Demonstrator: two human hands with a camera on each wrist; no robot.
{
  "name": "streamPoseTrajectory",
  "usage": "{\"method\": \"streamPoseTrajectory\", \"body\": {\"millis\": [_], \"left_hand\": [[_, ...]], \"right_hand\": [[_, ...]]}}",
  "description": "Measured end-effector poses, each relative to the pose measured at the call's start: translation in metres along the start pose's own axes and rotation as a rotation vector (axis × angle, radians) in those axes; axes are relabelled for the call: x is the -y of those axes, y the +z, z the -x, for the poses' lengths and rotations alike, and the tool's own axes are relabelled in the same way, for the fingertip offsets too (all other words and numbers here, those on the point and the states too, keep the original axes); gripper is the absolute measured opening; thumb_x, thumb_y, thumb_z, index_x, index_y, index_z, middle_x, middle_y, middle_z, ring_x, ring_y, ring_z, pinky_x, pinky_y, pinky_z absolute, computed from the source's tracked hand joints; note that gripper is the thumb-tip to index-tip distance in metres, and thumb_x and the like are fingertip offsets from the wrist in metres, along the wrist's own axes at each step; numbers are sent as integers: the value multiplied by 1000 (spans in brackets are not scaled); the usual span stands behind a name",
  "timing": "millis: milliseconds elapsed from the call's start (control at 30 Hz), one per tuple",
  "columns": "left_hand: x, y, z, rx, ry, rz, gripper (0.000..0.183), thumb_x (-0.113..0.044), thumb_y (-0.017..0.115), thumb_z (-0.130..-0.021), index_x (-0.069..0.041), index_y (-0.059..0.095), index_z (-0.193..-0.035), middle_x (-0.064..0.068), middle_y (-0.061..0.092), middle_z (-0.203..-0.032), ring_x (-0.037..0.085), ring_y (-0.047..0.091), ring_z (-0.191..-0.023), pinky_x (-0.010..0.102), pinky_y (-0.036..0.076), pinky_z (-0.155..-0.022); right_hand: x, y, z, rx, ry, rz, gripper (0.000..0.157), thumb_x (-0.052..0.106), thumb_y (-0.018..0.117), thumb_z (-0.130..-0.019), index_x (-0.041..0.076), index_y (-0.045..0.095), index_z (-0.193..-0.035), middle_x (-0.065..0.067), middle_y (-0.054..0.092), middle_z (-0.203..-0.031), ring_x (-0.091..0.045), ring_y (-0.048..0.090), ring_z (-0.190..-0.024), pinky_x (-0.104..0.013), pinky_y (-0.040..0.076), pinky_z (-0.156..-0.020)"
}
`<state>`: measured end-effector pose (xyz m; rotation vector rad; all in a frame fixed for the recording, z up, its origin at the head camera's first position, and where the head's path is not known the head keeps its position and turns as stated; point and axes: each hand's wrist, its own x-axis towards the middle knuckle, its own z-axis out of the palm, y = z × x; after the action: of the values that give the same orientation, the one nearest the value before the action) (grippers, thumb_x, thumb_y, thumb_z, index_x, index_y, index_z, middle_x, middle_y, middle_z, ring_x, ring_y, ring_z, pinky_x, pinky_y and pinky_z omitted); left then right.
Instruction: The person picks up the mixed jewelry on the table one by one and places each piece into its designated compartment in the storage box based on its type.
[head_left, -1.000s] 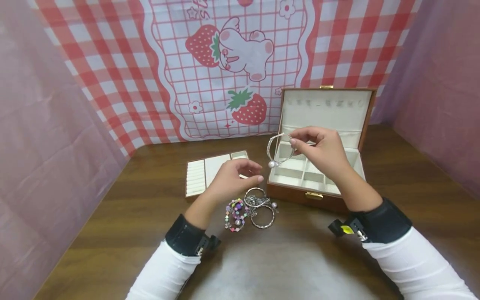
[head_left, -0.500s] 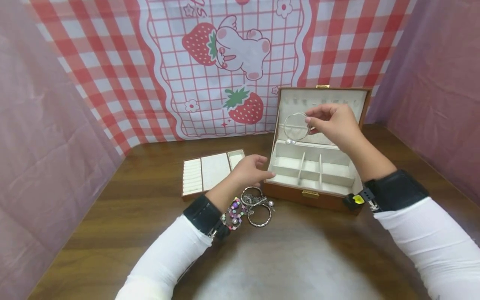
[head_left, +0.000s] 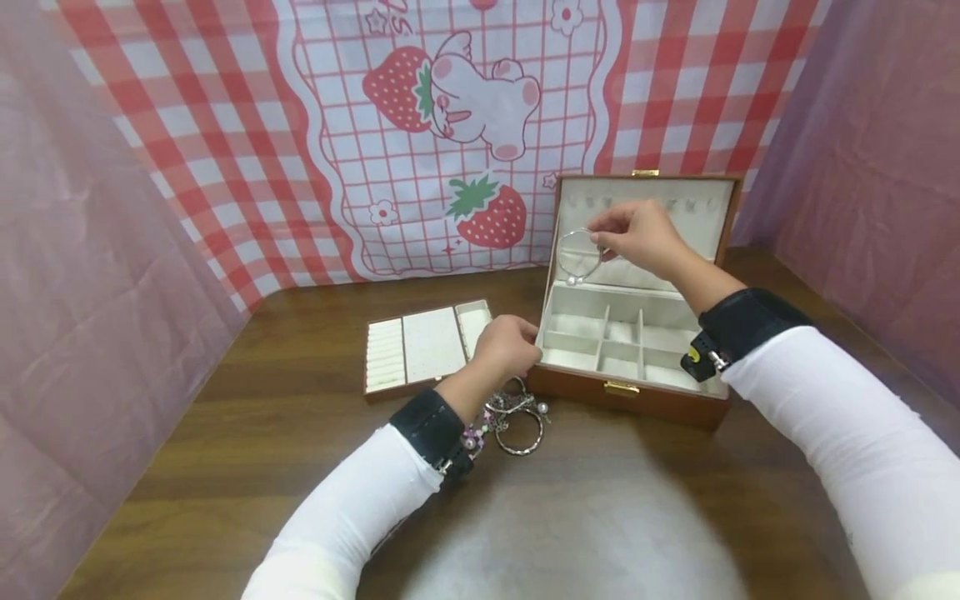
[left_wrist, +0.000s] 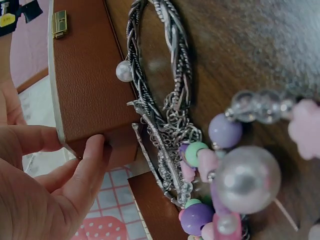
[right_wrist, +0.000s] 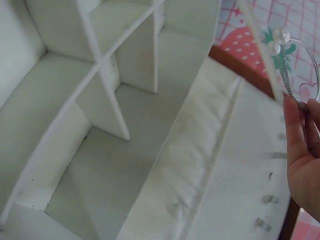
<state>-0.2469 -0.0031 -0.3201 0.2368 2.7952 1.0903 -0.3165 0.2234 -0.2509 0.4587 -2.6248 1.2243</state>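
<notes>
My right hand [head_left: 641, 236] pinches a thin silver bangle with pearl ends [right_wrist: 274, 48] and holds it up before the raised lid of a brown jewelry box [head_left: 573, 386]. Under it lie the box's cream compartments, with nothing seen in them. At the box's left front corner, my left hand [head_left: 507, 346] grips the wall, thumb and fingers on either side of the edge in the left wrist view. Just below that hand lies a pile of silver bangles [head_left: 519, 452] and chains, with a pastel beaded bracelet [left_wrist: 250, 177] partly hidden by my left wrist in the head view.
A shallow tray [head_left: 431, 343] with ring rolls and flat sections lies left of the box. Behind the wooden table [head_left: 300, 358] hangs a red-checked strawberry cloth [head_left: 480, 108]. Pink curtains [head_left: 870, 167] close both sides. Small hooks [right_wrist: 270, 199] line the lid's inside.
My right hand has lifted the bangle up from the box's left side to before the lid, then shifted slightly left. My left hand has moved right from above the tray onto the box's corner.
</notes>
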Motion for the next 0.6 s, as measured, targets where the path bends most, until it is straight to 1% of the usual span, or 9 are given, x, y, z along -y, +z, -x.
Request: {"method": "streamPoseTrajectory", "body": {"millis": [67,167,333,467,533,600], "left_hand": [[0,0,0,-6,3,-27,42,-2,65,-78,-9,71,-118,4,71,-98,11,62,-49,20,51,-48],[-1,0,0,-18,6,-56,42,-4,65,-78,-11,71,-119,4,72,-100,10,62,-49,20,50,-52],[-1,0,0,-35,9,-104,43,-6,66,-78,-15,71,-119,1,73,-99,9,62,-51,21,48,-55],[0,1,0,-33,-7,-86,44,-6,65,-77,-16,71,-120,0,73,-98,9,62,-52,20,50,-53],[0,1,0,-27,-21,-54,45,-5,65,-76,-15,71,-119,1,73,-99,10,63,-52,20,51,-50],[0,1,0,-23,-32,-28,45,-4,65,-76,-14,71,-119,2,73,-99,10,63,-51,20,52,-48]], "right_hand": [[-5,2,-5,23,4,-15,23,6,63,-94,-8,66,-112,-27,67,-104,-8,67,-67,-36,59,-72],[-13,2,-9,59,12,-31,23,4,64,-93,-10,66,-110,-26,68,-101,-11,67,-66,-37,59,-71],[-25,3,-16,162,37,-35,23,2,66,-91,-12,66,-109,-26,69,-100,-20,70,-69,-40,59,-71],[-31,8,-20,262,57,-29,22,0,67,-90,-13,67,-107,-24,70,-96,-27,71,-71,-40,59,-69],[-33,12,-21,312,53,0,21,0,67,-89,-13,67,-106,-23,70,-93,-27,70,-69,-40,60,-67],[-34,15,-22,355,35,43,18,-2,67,-88,-13,68,-103,-21,70,-90,-23,68,-65,-39,60,-65]]}}
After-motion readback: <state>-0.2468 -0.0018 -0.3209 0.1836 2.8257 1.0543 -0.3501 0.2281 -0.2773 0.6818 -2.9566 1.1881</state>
